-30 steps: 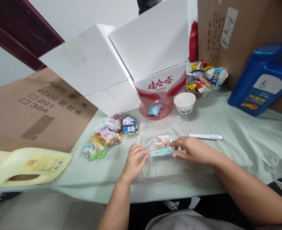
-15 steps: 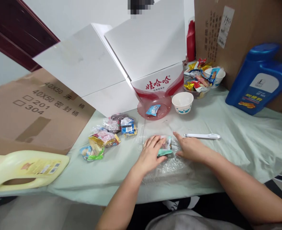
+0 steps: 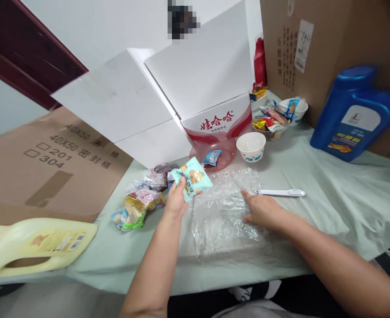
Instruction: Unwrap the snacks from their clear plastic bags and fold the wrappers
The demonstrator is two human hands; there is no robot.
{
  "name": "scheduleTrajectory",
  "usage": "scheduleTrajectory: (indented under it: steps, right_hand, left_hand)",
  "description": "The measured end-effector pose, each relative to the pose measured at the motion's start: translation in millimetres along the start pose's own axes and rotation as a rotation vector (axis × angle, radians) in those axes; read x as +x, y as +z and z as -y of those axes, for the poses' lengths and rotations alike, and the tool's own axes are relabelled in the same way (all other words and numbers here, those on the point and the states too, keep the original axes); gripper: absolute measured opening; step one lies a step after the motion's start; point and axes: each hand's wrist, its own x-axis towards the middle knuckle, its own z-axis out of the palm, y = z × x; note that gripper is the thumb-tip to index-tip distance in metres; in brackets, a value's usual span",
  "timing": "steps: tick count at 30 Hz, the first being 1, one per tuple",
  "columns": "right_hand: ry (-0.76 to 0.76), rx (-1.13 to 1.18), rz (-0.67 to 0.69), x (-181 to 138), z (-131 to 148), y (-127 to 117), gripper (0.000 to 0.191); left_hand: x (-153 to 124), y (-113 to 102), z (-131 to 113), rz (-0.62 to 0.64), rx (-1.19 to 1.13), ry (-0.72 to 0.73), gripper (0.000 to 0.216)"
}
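My left hand (image 3: 176, 198) grips a mint-green snack packet (image 3: 195, 179) by its lower left side, raised above the cloth with its printed face turned up. My right hand (image 3: 263, 210) lies on the right edge of a clear plastic bag (image 3: 224, 216), index finger and thumb apart. The crinkled bag is spread flat on the table. Just beyond the right fingertips is a white utility knife (image 3: 281, 193). Behind the held packet, a pink glass plate (image 3: 226, 152) carries a small blue packet (image 3: 211, 157).
Wrapped snacks (image 3: 140, 203) are piled at the left. A white bowl (image 3: 251, 147) stands beside the plate; a clear bowl of snacks (image 3: 270, 126) is behind it. A blue bottle (image 3: 354, 119), a yellow jug (image 3: 45, 245) and a white carton (image 3: 214, 115) surround the table (image 3: 340, 221).
My left hand has picked the mint-green packet up off the plastic bag and moved it left and away from me. The bag now lies uncovered. My right hand has barely moved.
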Motion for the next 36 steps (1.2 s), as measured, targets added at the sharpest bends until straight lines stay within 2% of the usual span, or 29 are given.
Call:
scheduleTrajectory:
  steps: [3,6,8,10,13,16,18,20,24,26,28,30,31,34,36]
  right_hand:
    - [-0.021,-0.007,-0.006,1.1,0.7,0.7,0.08]
    - [-0.021,-0.002,0.006,1.2,1.5,-0.4,0.08]
    - [-0.017,0.004,0.008,0.5,1.8,-1.6,0.081]
    - [-0.015,0.014,0.0,-0.6,1.7,-2.3,0.08]
    - [-0.027,0.029,-0.014,-1.8,0.6,-1.6,0.079]
    - [-0.054,0.029,-0.022,-1.8,-1.0,0.1,0.077]
    - [-0.064,0.018,-0.021,-1.5,-1.7,0.8,0.076]
    - [-0.065,0.002,-0.016,-1.5,-1.9,0.6,0.074]
    - [-0.077,-0.012,-0.02,-2.4,-1.2,-0.6,0.068]
    - [-0.082,-0.009,-0.022,-3.1,-0.8,-1.3,0.066]
    - [-0.083,-0.005,-0.022,-4.2,-0.3,-2.2,0.066]
    - [-0.099,-0.001,-0.02,-6.1,-0.3,-4.0,0.065]
    - [-0.114,0.006,-0.019,-7.4,-0.6,-5.3,0.064]
    - [-0.207,0.071,-0.004,-12.1,-3.5,-10.2,0.065]
    - [-0.315,0.123,0.03,-14.6,-6.7,-13.2,0.071]
  left_hand:
    - [39.9,21.2,-13.8,0.034,0.018,0.21,0.058]
    - [79.8,48.1,-20.0,0.118,0.257,0.351,0.051]
    - [100.9,63.8,-19.8,0.191,0.449,0.347,0.044]
    - [114.1,75.1,-18.2,0.269,0.543,0.312,0.042]
    - [114.4,80.9,-17.3,0.289,0.599,0.366,0.042]
    - [86.4,74.6,-18.8,0.21,0.641,0.471,0.028]
    - [52.2,66.3,-19.0,0.231,0.662,0.526,0.021]
    - [10.2,56.2,-17.8,0.389,0.686,0.536,0.019]
    - [-69.2,28.9,-12.2,0.725,0.739,0.394,0.017]
    - [-95.9,10.6,-7.8,0.847,0.843,0.358,0.02]
    - [-113.0,-9.5,-1.9,0.9,0.956,0.336,0.037]
    - [-123.2,-28.8,5.3,0.882,1.035,0.338,0.046]
    - [-126.6,-37.2,9.0,0.849,1.055,0.353,0.042]
    - [-133.1,-55.7,18.0,0.729,1.035,0.41,0.012]
    - [-135.3,-62.9,21.3,0.665,0.964,0.423,0.009]
